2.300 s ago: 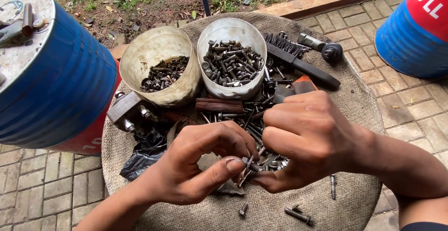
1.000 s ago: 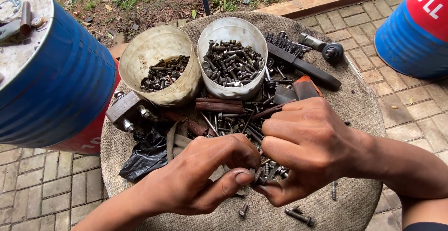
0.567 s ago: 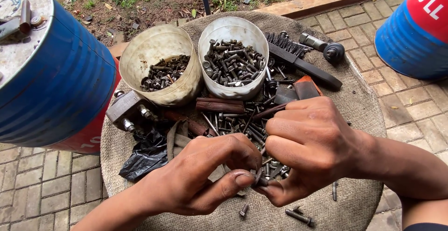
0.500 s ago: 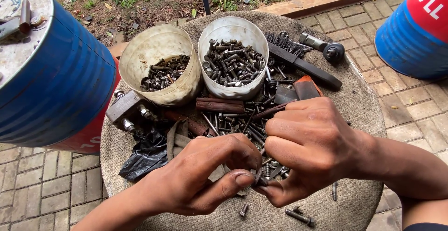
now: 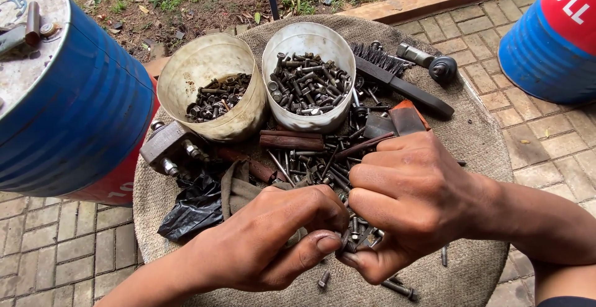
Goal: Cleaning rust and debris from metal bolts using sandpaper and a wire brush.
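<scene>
Both hands have barely shifted: left hand [image 5: 273,245] and right hand [image 5: 410,201] pinch a small bolt [image 5: 349,245] at six o'clock; loosened fingers could drop it among scattered bolts [image 5: 310,164].

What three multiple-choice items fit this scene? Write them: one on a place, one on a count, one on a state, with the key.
1. Where does the black wire brush lie?
A. right of the two tubs
B. inside the left tub
C. on the blue drum

2. How many round plastic tubs stand on the burlap-covered top?
A. one
B. two
C. four

3. What are the two hands doing?
A. resting flat and empty
B. pinching a small bolt between them
C. lifting a tub

Key: 1 A, it lies beside the right tub. 2 B, that one and the left tub. 3 B, left hand and right hand meet on the small bolt.
</scene>
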